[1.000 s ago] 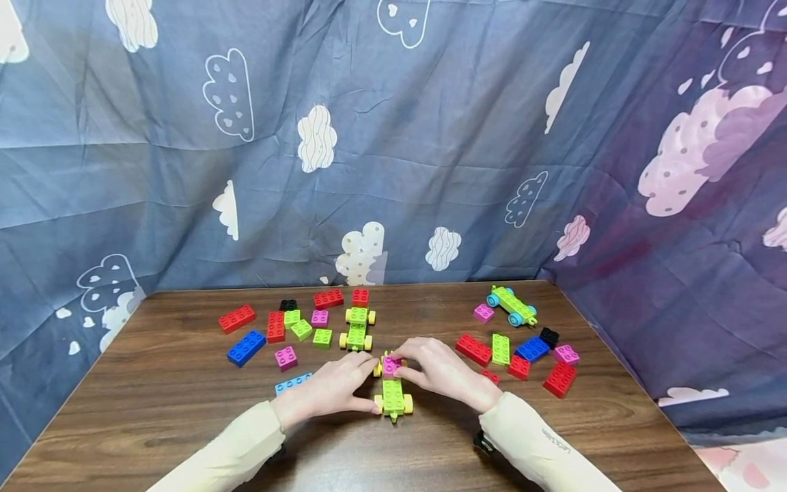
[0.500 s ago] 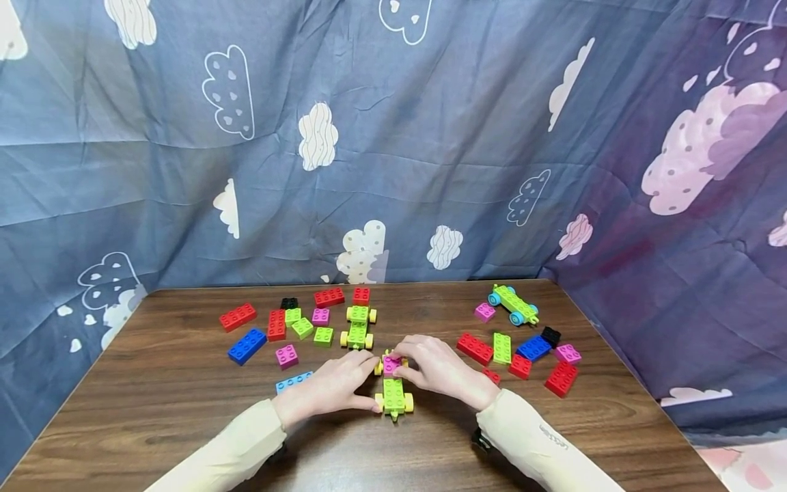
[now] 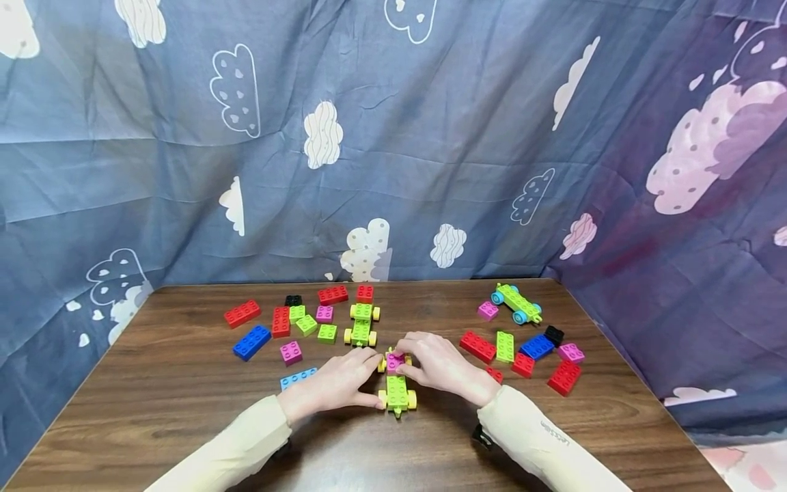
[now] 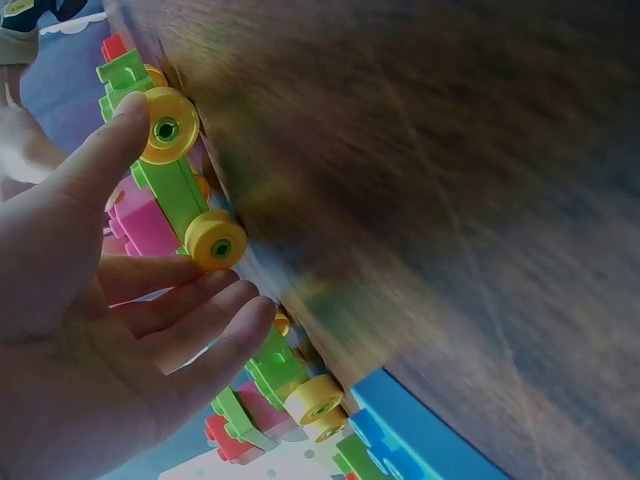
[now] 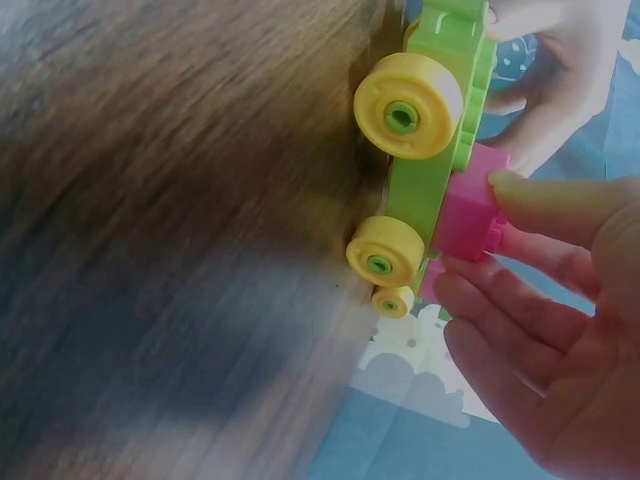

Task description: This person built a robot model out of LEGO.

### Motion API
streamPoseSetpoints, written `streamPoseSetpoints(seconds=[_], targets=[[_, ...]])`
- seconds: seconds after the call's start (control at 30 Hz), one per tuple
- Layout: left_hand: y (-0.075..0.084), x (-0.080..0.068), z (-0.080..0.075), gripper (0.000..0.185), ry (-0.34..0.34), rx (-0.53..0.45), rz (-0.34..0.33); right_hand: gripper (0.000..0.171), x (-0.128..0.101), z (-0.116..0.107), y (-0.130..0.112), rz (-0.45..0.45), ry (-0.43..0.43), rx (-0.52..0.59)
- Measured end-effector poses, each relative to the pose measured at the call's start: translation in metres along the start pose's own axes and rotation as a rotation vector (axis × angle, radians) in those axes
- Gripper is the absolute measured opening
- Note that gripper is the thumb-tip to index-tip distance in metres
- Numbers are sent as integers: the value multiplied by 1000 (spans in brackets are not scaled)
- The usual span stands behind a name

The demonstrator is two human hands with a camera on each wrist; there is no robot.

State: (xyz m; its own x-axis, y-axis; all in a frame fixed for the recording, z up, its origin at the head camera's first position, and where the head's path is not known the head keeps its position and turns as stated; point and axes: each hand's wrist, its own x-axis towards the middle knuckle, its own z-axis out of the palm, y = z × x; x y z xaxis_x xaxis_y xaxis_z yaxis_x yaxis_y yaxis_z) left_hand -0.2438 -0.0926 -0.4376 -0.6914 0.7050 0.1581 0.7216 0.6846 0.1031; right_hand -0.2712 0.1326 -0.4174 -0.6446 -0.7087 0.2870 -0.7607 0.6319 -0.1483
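A lime-green toy car base point(image 3: 397, 393) with yellow wheels stands lengthwise between both hands. On its far end is a pink brick point(image 3: 395, 362), and my right hand point(image 3: 439, 365) pinches this brick between thumb and fingers. My left hand point(image 3: 344, 383) holds the car's left side, thumb at the near wheel and fingers at the far one. The left wrist view shows the thumb on one yellow wheel point(image 4: 222, 240) side's neighbour and fingers against the other. In the right wrist view the pink brick point(image 5: 468, 215) sits against the base's studs; fingertips partly cover it.
Just beyond stands another yellow-wheeled car point(image 3: 361, 331), with a red brick point(image 3: 365, 294) at its far end. Loose bricks lie left, including a light blue brick point(image 3: 298, 378) by the left hand. More bricks and a blue-wheeled car point(image 3: 516, 304) lie right. A curtain point(image 3: 406, 184) hangs behind.
The head view has shifted slightly. Both hands keep the same hold on the car and the pink brick, with no clear movement.
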Motion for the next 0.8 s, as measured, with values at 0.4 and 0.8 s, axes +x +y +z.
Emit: streamPoseSetpoints(seconds=[0.4, 0.8], targets=[[1, -2, -3, 73, -4, -28, 7, 21, -4, 0, 3, -1, -14, 34], [-1, 1, -2, 74, -25, -20, -12, 24, -5, -12, 4, 34, -56, 22]])
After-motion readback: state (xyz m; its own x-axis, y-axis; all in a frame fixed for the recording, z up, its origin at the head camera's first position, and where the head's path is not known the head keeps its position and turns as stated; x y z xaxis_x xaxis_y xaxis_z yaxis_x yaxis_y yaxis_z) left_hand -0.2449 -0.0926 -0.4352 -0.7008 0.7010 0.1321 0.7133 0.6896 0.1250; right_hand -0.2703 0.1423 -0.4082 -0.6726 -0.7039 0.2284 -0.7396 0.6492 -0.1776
